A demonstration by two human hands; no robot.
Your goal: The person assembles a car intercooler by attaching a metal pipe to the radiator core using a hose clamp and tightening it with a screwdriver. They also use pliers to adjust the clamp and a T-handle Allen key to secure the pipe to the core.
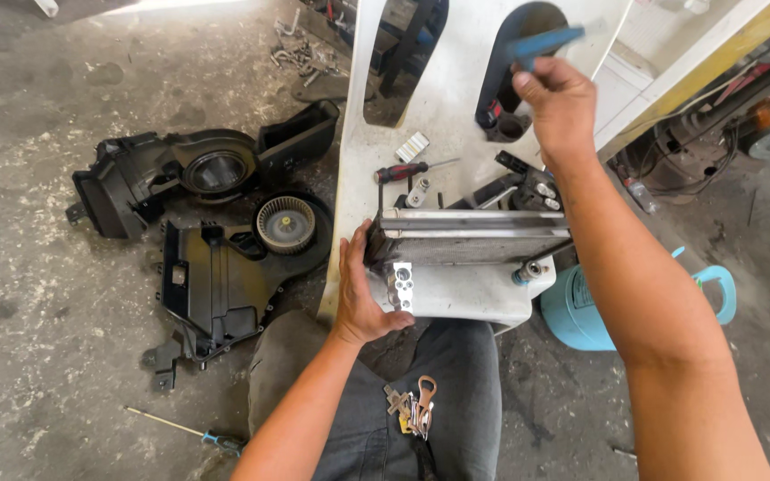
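The left hand (363,298) grips the left end of a metal radiator core (470,236), with its fingers closed around the edge and the thumb on the near side. The radiator core lies across a white panel (443,107), which serves as the worktop and rests over the person's knees. The right hand (559,107) is raised above the far part of the panel, and its fingers are clamped on a blue tool (541,43), blurred, so I cannot tell what kind it is. On the panel, just behind the radiator core, lies a screwdriver with a red and black handle (403,171), and near it a small silver block (413,146).

On the concrete floor (37,294) to the left lie black plastic housing parts (211,272) and a round fan wheel (285,224). A thin screwdriver with a blue handle (202,434) lies on the floor near the left knee. A light blue gas cylinder (581,312) stands to the right of the panel. A bunch of keys (413,410) hangs at the person's waist.
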